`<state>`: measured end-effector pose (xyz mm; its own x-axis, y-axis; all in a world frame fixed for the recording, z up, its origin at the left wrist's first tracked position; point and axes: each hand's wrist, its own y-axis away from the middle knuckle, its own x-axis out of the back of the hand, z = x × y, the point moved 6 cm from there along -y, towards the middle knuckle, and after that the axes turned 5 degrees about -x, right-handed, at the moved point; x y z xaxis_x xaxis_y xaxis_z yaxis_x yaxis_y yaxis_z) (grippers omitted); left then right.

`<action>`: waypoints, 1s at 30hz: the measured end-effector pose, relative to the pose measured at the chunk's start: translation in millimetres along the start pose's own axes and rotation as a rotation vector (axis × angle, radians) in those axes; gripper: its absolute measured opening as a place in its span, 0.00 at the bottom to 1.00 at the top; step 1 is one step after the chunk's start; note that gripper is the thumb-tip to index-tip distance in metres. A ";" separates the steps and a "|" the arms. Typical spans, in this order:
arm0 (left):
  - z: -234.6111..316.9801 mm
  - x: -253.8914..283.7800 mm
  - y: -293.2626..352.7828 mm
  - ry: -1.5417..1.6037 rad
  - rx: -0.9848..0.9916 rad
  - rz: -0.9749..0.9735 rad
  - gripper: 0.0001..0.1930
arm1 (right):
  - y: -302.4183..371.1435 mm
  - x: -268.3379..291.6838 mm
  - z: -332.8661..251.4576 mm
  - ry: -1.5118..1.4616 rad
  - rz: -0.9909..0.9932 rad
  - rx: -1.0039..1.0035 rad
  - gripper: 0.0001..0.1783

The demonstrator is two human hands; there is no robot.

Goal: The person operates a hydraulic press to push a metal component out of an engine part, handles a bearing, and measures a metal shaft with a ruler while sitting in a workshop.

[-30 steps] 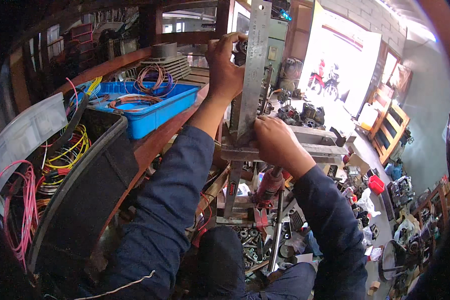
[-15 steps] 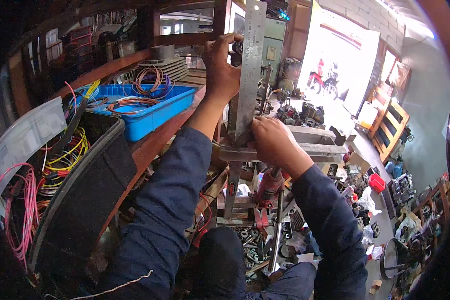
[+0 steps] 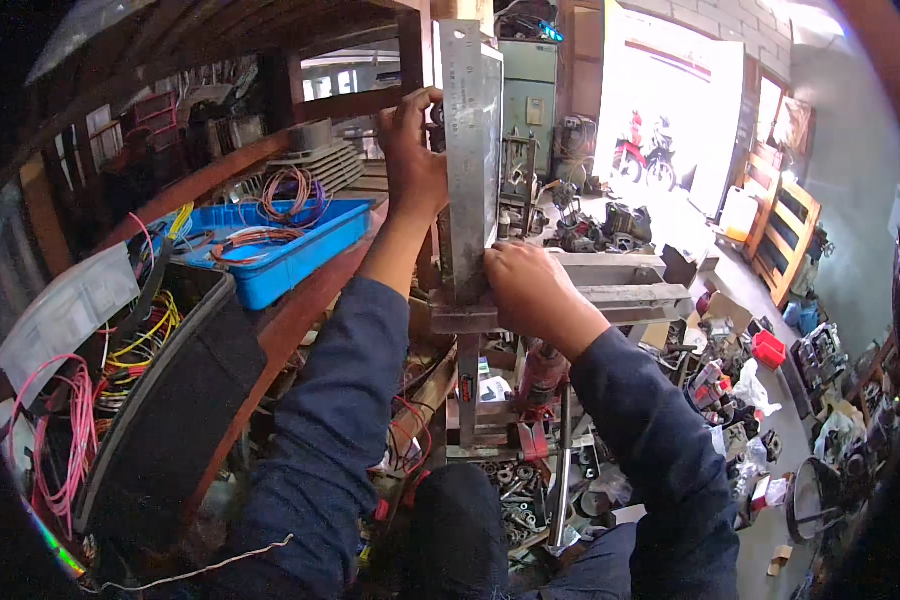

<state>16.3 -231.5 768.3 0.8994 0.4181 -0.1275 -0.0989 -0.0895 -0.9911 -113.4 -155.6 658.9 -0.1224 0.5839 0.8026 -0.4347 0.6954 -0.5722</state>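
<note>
A wide steel ruler (image 3: 462, 150) with fine graduations stands upright on a grey metal frame (image 3: 610, 300) in front of me. My left hand (image 3: 415, 160) is curled at the ruler's upper left edge, with a dark part partly visible behind its fingers. Low on the right edge, my right hand (image 3: 540, 290) is closed, its fingertips pressed at the ruler's foot over the frame's crossbar. What its fingers cover underneath is hidden. Below the crossbar stands a red bottle jack (image 3: 542, 378), with a metal bar (image 3: 562, 460) slanting down beside it.
Left of me are a blue tray (image 3: 300, 262) of coiled wires and a black case (image 3: 170, 400) packed with cables. Metal parts (image 3: 520, 495) lie below the frame. More clutter, a red container (image 3: 768, 349) and a wooden pallet (image 3: 782, 240) stand to the right.
The ruler and both hands sit slightly further left in the picture, and the ruler's top appears lower. A bright strip now shows along its right edge. Both hands keep their places on it.
</note>
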 end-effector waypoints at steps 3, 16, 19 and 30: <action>-0.4 -2.4 0.6 0.018 0.024 -0.014 0.27 | 0.9 3.6 1.7 -0.021 -0.030 -0.035 0.17; 1.3 -2.6 0.8 -0.083 -0.048 -0.061 0.32 | -0.6 -1.5 1.7 -0.013 -0.065 -0.052 0.15; -1.9 -2.3 1.0 0.048 0.044 -0.014 0.29 | -1.1 -1.2 1.0 -0.040 -0.069 -0.080 0.15; -0.4 -14.5 1.8 0.086 0.061 -0.054 0.26 | 37.7 20.9 17.1 -0.113 0.115 -0.072 0.18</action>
<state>3.3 -238.1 768.3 0.9372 0.3412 -0.0724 -0.0725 -0.0125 -0.9973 -147.7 -124.4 656.9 -0.2686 0.6132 0.7429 -0.3476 0.6575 -0.6685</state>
